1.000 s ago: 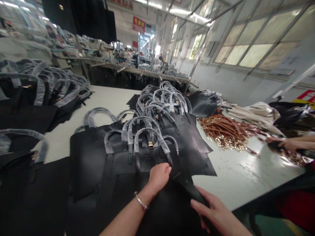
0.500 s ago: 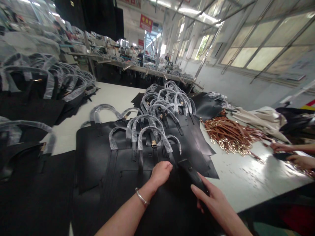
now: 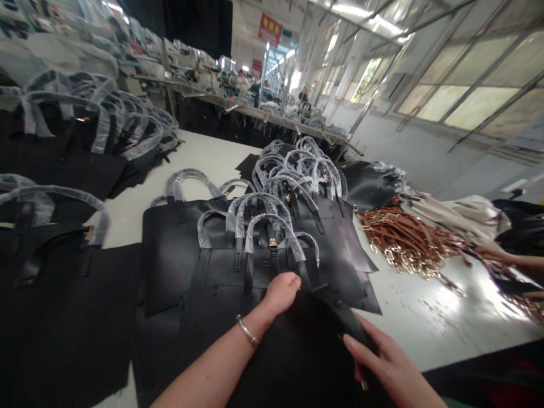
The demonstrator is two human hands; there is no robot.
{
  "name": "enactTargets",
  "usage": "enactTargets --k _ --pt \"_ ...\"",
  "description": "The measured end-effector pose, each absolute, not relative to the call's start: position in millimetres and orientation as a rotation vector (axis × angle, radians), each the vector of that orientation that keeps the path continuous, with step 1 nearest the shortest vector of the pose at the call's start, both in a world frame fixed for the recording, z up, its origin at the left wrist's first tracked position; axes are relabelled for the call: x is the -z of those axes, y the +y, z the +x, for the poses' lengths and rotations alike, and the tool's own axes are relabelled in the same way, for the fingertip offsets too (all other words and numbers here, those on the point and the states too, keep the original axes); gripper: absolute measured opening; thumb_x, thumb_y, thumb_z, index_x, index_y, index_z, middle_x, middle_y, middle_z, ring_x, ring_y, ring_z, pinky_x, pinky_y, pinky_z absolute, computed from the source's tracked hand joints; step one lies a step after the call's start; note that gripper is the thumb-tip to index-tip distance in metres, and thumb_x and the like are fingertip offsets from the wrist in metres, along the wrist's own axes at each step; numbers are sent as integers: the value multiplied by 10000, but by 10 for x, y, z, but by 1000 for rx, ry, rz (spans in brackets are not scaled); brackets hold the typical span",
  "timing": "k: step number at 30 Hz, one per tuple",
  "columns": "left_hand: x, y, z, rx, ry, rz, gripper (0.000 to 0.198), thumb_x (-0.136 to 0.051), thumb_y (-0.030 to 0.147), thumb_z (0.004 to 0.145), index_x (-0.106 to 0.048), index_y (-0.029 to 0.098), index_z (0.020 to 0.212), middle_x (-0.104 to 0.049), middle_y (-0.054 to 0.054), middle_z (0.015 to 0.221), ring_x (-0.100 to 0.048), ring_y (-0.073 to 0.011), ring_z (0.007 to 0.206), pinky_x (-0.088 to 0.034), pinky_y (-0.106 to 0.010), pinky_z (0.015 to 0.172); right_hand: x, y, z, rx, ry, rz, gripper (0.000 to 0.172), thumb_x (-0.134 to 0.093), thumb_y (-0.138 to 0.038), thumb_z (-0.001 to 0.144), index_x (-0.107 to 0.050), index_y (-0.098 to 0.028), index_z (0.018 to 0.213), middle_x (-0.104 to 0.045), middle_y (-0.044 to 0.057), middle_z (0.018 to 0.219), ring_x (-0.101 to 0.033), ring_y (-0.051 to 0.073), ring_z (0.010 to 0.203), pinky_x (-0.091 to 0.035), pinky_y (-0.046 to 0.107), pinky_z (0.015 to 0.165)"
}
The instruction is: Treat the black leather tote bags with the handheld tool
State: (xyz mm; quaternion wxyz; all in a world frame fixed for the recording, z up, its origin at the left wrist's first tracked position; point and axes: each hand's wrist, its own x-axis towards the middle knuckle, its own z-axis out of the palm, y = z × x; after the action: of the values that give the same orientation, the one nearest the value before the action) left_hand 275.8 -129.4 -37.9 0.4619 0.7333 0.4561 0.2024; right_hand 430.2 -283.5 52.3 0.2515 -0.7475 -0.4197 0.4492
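A black leather tote bag lies flat on top of a stack in front of me, its handles wrapped in clear plastic. My left hand is closed on the bag's upper edge just below the gold clasp. My right hand grips a black leather strap that runs from the bag's right side toward me.
More black totes with wrapped handles are piled behind and at the left on the white table. A heap of brown straps with gold chains lies at right, where another person's hand works. Beige fabric lies beyond.
My view has tilted and shifted a little. My right hand has slid down the strap toward me. My left hand stays on the bag's top edge.
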Motion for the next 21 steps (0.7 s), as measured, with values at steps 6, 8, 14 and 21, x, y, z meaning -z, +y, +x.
enactTargets --k 6,8,14,21 --pt "332 -1285 2703 -550 1087 1741 291 -355 212 908 -635 162 851 -686 -28 821 -613 -147 770 -437 -230 710 -495 -2768 4190 -1070 -1198 -2057 791 -560 -556 797 -350 -152 1444 -574 -46 505 -589 183 487 -485 269 475" --pt "260 -1219 2486 -666 1117 1707 296 -329 191 923 -609 165 1016 -694 -36 944 -628 -137 829 -453 -228 749 -512 -2714 4165 -1040 -1230 -2053 774 -562 -549 802 -360 -168 1444 -588 -43 518 -597 184 496 -483 267 481" --pt "77 -1135 1425 -677 1632 1994 245 -645 268 788 -602 193 1017 -621 -63 1045 -569 -219 995 -418 -312 893 -549 -2701 3986 -1369 -1351 -1977 710 -590 -471 794 -413 -185 1419 -604 -30 596 -586 159 484 -455 231 436" --pt "298 -1391 1191 -509 1587 2112 248 -714 349 761 -630 219 955 -585 -38 1012 -540 -215 978 -397 -304 839 -519 -2418 3668 -1597 -1390 -1925 592 -588 -421 809 -480 -199 1347 -552 -52 572 -555 117 430 -404 175 381"
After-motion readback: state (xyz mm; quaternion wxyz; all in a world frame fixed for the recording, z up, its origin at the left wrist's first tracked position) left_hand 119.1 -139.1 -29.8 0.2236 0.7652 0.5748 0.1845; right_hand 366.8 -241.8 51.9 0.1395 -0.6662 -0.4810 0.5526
